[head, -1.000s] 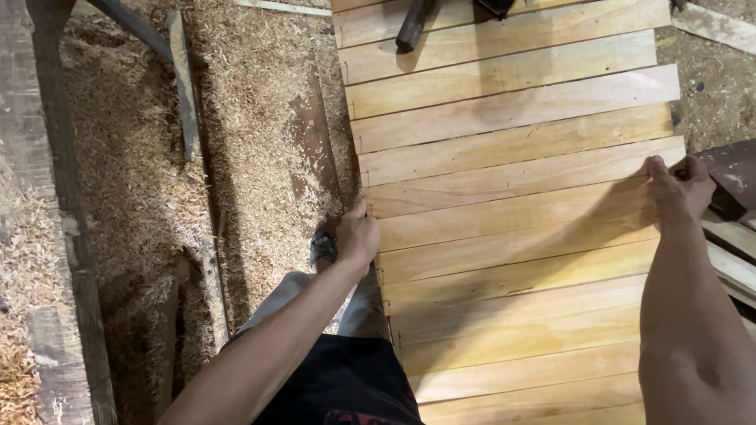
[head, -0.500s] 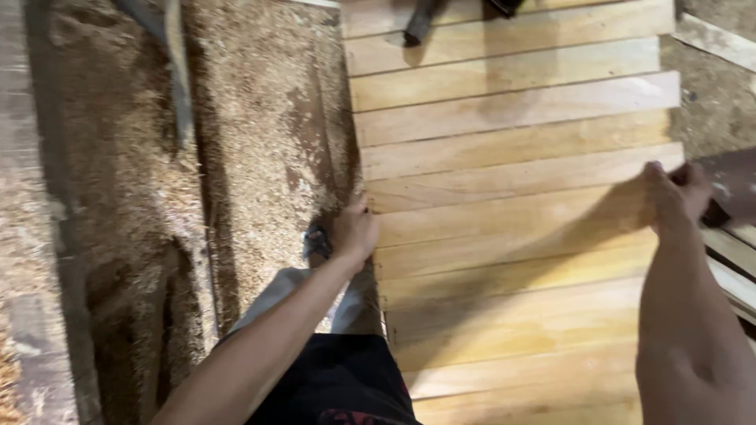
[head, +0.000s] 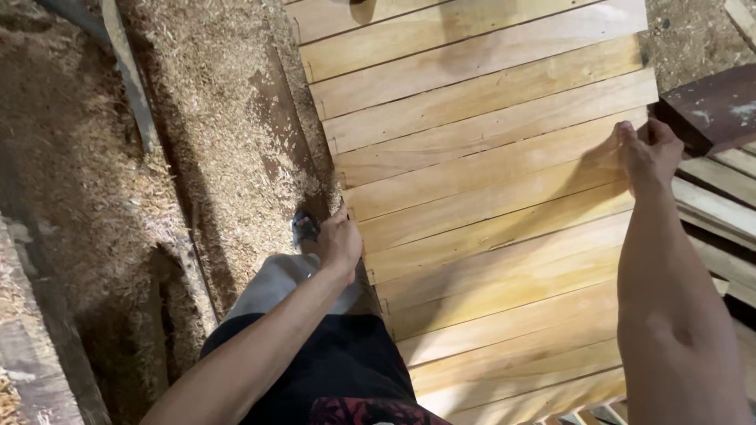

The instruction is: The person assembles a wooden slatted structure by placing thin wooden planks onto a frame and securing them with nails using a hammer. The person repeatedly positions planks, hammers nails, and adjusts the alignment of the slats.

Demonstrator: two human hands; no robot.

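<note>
On both ends of one pale yellow wooden plank [head: 488,169], lying in a row of similar planks [head: 504,315], the person's hands take hold: the left hand [head: 340,242] pinches the near-side end and the right hand [head: 647,153] curls over the far end. The two-ended hold probably keeps the long board level (sawdust-covered floor [head: 213,126] lies beside).

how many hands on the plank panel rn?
2. Left hand grips the plank panel at its left edge; right hand grips its right edge. No other hands visible.
</note>
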